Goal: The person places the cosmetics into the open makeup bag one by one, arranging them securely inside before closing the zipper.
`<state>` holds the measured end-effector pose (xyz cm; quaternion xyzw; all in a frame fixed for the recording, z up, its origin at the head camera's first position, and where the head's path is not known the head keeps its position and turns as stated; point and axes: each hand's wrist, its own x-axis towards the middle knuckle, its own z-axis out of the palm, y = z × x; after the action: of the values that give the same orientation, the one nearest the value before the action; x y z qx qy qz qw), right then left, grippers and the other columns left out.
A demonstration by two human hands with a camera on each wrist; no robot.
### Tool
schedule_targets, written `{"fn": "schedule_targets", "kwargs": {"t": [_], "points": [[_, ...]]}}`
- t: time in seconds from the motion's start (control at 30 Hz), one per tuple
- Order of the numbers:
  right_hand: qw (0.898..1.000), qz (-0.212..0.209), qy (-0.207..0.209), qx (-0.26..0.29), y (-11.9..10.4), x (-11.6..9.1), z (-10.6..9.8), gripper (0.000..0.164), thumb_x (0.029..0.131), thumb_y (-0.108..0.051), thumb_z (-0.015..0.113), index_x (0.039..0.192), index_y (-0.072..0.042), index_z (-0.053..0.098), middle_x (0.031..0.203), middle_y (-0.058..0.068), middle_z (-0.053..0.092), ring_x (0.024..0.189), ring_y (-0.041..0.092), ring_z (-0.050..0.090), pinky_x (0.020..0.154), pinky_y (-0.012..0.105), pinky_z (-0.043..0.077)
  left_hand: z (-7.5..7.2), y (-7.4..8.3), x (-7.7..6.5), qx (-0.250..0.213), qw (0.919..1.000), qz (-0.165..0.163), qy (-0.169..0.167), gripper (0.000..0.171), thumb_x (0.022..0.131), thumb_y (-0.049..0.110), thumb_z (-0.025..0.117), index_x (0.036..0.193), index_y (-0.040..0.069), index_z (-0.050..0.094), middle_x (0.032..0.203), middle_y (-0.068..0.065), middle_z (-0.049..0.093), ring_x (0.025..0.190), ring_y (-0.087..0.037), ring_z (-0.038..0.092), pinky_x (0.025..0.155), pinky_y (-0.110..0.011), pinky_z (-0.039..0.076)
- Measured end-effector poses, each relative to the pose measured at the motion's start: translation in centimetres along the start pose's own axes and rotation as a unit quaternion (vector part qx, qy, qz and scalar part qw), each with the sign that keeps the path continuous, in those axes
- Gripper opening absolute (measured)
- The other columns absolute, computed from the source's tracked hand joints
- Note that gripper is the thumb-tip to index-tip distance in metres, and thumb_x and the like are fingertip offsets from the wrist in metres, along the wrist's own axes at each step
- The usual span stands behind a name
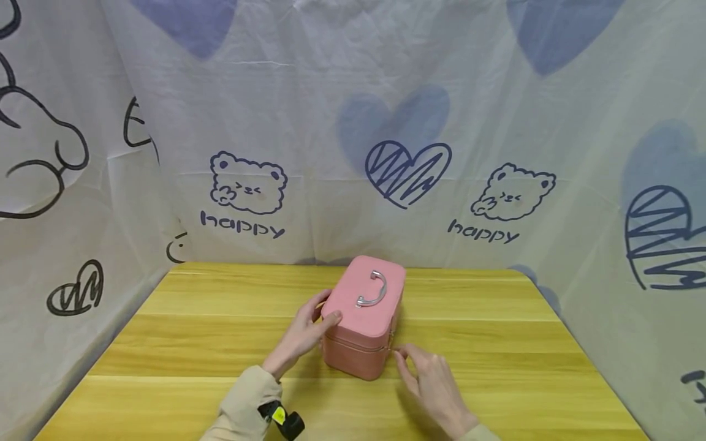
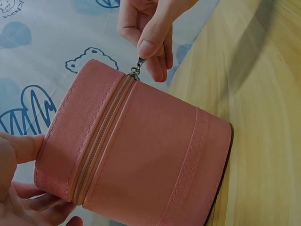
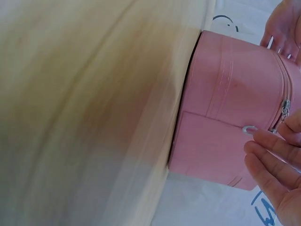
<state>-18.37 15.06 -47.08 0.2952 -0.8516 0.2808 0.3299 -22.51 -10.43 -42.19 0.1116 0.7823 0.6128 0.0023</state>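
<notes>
A pink case (image 1: 354,306) with a silver carrying handle (image 1: 380,289) on its lid stands on the wooden table. My left hand (image 1: 306,327) holds its left side, thumb on the lid's edge and fingers down along the side. Between thumb and forefinger, my right hand (image 1: 432,383) pinches the metal zipper pull (image 2: 141,61) at the near right corner. In the left wrist view the zipper (image 2: 101,141) is closed along the end that faces me. A small metal ring (image 3: 249,129) sits on the case's side, close to the right fingertips in the right wrist view.
The yellow wooden table (image 1: 220,343) stretches out on both sides of the case. White cloth (image 1: 320,122) printed with hearts and bears hangs behind the table and at its left and right. A black device with a yellow mark (image 1: 280,418) is strapped at the left sleeve.
</notes>
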Motion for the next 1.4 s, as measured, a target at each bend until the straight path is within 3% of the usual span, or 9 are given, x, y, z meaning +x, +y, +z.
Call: {"fn": "schedule_targets", "kwargs": {"t": [0.3, 0.6, 0.9, 1.07, 1.13, 1.23, 1.33, 1.4], "points": [[1.0, 0.01, 0.001, -0.006, 1.0, 0.2, 0.0, 0.009, 0.084, 0.003, 0.072, 0.087, -0.004, 0.069, 0.073, 0.004, 0.073, 0.052, -0.017, 0.019, 0.041, 0.003, 0.021, -0.3, 0.2, 0.3, -0.002, 0.9998, -0.01, -0.017, 0.063, 0.101, 0.016, 0.06, 0.155, -0.003, 0.032, 0.16, -0.025, 0.034, 0.148, -0.042, 0.035, 0.117, -0.056, 0.037], [1.0, 0.023, 0.004, -0.019, 1.5, 0.5, 0.0, 0.007, 0.085, 0.002, 0.073, 0.085, -0.005, 0.07, 0.074, 0.004, 0.074, 0.051, -0.016, 0.019, 0.041, 0.004, 0.02, -0.3, 0.3, 0.7, -0.005, 0.9997, -0.011, -0.021, 0.061, 0.101, 0.012, 0.06, 0.154, -0.003, 0.034, 0.156, -0.024, 0.042, 0.143, -0.041, 0.043, 0.115, -0.054, 0.04], [0.999, 0.042, 0.002, -0.03, 1.8, 0.7, -0.1, 0.01, 0.086, 0.0, 0.073, 0.084, -0.008, 0.068, 0.071, 0.001, 0.072, 0.05, -0.013, 0.021, 0.041, 0.006, 0.021, -0.6, 0.3, 0.8, -0.006, 0.9992, -0.008, -0.038, 0.062, 0.101, 0.015, 0.059, 0.155, -0.002, 0.032, 0.158, -0.024, 0.038, 0.148, -0.043, 0.035, 0.119, -0.056, 0.034], [0.999, 0.04, 0.001, -0.025, 1.9, 0.7, -0.1, 0.009, 0.086, 0.001, 0.073, 0.085, -0.007, 0.069, 0.073, 0.003, 0.074, 0.05, -0.014, 0.022, 0.041, 0.006, 0.022, -0.6, 0.3, 0.8, -0.005, 0.9993, -0.009, -0.035, 0.062, 0.101, 0.015, 0.06, 0.154, -0.002, 0.033, 0.158, -0.023, 0.039, 0.147, -0.041, 0.038, 0.118, -0.055, 0.036], [0.999, 0.037, -0.001, -0.025, 1.9, 0.7, -0.1, 0.009, 0.086, 0.001, 0.073, 0.085, -0.007, 0.069, 0.076, 0.004, 0.075, 0.049, -0.013, 0.027, 0.042, 0.006, 0.026, -0.6, 0.3, 0.9, -0.005, 0.9994, -0.008, -0.035, 0.061, 0.101, 0.014, 0.06, 0.154, -0.002, 0.033, 0.158, -0.023, 0.039, 0.146, -0.041, 0.04, 0.118, -0.055, 0.037], [0.999, 0.035, -0.002, -0.026, 1.8, 0.5, -0.2, 0.008, 0.084, 0.0, 0.075, 0.085, -0.007, 0.071, 0.078, 0.004, 0.076, 0.051, -0.004, 0.05, 0.049, 0.009, 0.042, -0.6, 0.2, 0.8, -0.001, 0.9993, -0.006, -0.037, 0.06, 0.101, 0.014, 0.059, 0.154, -0.002, 0.034, 0.157, -0.023, 0.041, 0.144, -0.04, 0.042, 0.116, -0.053, 0.039], [0.999, 0.031, -0.006, -0.031, 1.9, 0.4, -0.4, 0.007, 0.083, -0.004, 0.077, 0.085, -0.008, 0.073, 0.081, 0.004, 0.077, 0.065, 0.01, 0.07, 0.061, 0.019, 0.056, -0.7, 0.2, 0.8, 0.003, 0.9993, -0.004, -0.038, 0.059, 0.102, 0.015, 0.059, 0.153, -0.001, 0.036, 0.156, -0.023, 0.042, 0.142, -0.039, 0.045, 0.115, -0.05, 0.041], [0.999, 0.025, -0.009, -0.032, 2.0, 0.3, -0.5, 0.007, 0.081, -0.006, 0.079, 0.086, -0.008, 0.074, 0.083, 0.005, 0.078, 0.073, 0.015, 0.074, 0.067, 0.023, 0.059, -0.7, 0.2, 0.8, 0.005, 0.9992, -0.005, -0.038, 0.058, 0.102, 0.016, 0.059, 0.153, 0.0, 0.037, 0.156, -0.023, 0.042, 0.142, -0.039, 0.046, 0.113, -0.049, 0.042]]}}
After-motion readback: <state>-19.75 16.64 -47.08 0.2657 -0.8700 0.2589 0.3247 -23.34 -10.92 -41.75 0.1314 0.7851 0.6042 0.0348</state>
